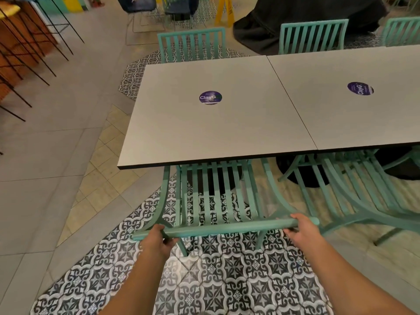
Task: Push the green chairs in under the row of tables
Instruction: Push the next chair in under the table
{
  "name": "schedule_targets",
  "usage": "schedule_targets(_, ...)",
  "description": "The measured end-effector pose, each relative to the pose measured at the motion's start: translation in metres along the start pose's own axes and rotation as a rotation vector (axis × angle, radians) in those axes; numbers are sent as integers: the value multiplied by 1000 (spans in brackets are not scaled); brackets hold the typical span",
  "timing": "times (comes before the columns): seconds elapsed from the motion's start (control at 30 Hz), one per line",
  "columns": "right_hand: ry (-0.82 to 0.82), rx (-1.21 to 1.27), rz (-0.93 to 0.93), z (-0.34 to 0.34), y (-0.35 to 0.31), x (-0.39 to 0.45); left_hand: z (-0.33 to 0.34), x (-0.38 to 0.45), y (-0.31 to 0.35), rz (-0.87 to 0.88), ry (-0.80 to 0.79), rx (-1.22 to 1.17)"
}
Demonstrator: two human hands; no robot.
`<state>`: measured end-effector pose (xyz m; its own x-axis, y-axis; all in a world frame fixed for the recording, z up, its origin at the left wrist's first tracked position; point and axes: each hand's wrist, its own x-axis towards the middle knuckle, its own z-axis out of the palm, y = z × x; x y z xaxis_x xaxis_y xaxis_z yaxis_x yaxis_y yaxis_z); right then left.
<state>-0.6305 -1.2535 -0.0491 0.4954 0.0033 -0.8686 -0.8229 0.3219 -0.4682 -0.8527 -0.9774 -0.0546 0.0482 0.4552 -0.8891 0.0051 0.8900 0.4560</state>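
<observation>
A green slatted chair stands in front of me, its seat partly under the near edge of the left grey table. My left hand grips the left end of its top rail. My right hand grips the rail's right end. A second green chair stands to the right, partly under the right table. Across the tables, three more green chairs show their backs: one, another, and a third at the right edge.
Each table carries a round purple sticker. Black wire stool legs stand at the far left beside a wooden counter. A yellow floor sign and dark chairs stand beyond the tables. Patterned tiles cover the floor under me.
</observation>
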Motion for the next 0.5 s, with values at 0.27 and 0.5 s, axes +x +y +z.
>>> schedule_targets(0.27, -11, -53, -35, -2, -8, 8, 5, 1, -5, -17, -22, -31)
schedule_targets(0.5, -29, -38, -63, -3, -9, 6, 5, 4, -8, 1, -12, 3)
